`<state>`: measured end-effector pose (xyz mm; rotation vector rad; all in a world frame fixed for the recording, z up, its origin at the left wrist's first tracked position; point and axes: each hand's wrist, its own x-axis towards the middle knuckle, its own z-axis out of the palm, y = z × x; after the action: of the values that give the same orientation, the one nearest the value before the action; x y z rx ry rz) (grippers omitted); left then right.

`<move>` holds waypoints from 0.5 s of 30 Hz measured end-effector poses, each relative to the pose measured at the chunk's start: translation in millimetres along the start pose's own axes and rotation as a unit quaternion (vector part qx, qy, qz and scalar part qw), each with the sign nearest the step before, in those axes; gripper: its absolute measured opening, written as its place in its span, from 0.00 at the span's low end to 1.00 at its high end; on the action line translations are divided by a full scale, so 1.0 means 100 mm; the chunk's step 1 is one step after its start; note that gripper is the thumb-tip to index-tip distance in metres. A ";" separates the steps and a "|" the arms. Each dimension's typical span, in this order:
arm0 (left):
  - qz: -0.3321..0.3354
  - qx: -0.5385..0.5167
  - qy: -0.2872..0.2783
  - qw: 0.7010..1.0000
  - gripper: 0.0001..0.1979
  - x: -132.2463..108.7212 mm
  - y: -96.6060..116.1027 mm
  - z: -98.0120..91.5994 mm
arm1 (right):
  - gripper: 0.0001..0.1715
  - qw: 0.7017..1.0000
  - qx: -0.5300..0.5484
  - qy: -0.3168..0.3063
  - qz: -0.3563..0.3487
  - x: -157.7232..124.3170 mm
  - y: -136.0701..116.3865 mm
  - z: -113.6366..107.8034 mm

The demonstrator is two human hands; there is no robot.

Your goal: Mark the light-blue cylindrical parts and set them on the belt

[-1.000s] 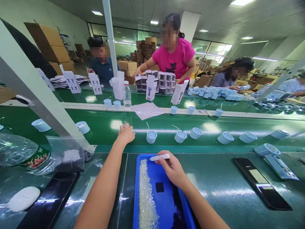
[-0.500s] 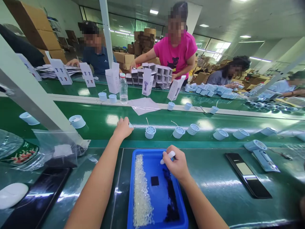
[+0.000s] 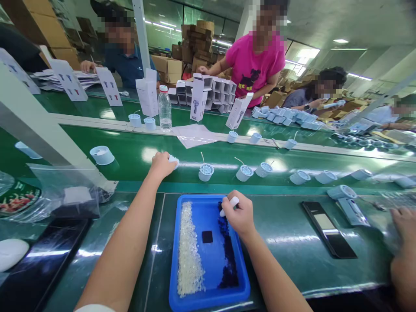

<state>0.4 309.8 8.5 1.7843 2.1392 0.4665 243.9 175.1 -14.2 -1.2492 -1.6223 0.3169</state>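
My left hand is closed round a light-blue plastic cup-shaped part over the green belt; the fingers hide most of it. In my right hand is a small white rod-shaped tool, gripped above the right side of a blue tray. Clear, pale little pieces line the tray's left side, and tiny black pieces lie along its right. Between them rests a black square. A similar light-blue part with a wire stands on the belt right of my left hand.
Several more light-blue parts stand along the belt. A phone lies right of the tray, near another person's hand. A white post rises at left. Beyond the belt are a water bottle, white boxes and several people.
The view has shifted, so most things sit higher in it. My left hand still grips the blue part, now more visible. Another person's hand has come into view at the right.
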 end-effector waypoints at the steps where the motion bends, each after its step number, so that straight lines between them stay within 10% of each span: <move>1: -0.001 -0.004 0.004 1.000 0.11 0.00 0.00 0.00 | 0.16 1.000 0.003 0.006 0.002 0.00 0.00 0.00; 15: 0.024 -0.094 0.060 0.993 0.16 -0.10 0.14 -0.20 | 0.16 1.000 0.001 -0.011 0.002 0.00 0.00 0.01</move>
<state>6.0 301.7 32.6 1.7450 2.0548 0.7780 243.2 175.4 -14.2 -1.2514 -1.6386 0.3368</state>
